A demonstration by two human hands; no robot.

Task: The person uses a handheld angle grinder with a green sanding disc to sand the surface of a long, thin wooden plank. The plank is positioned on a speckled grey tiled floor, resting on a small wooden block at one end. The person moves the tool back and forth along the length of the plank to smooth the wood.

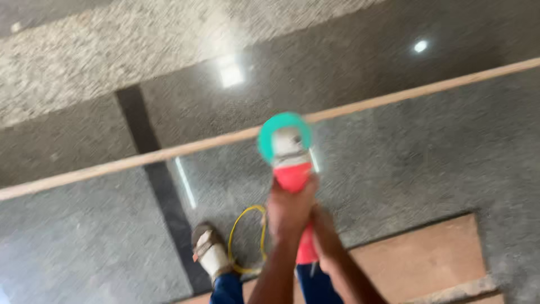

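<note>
Both of my hands grip a red angle grinder (292,175) with a grey head and a teal disc (284,135). My left hand (288,209) wraps the front of its body. My right hand (324,235) holds the rear of the body lower down. The disc hovers at a long, thin wooden strip (169,152) that runs across the view above the polished grey stone floor (405,157). Motion blur smears the picture.
A yellow cable (247,236) loops on the floor by my sandalled foot (211,253). A brown board (427,262) lies at the lower right. Dark bands cross the stone floor on the left.
</note>
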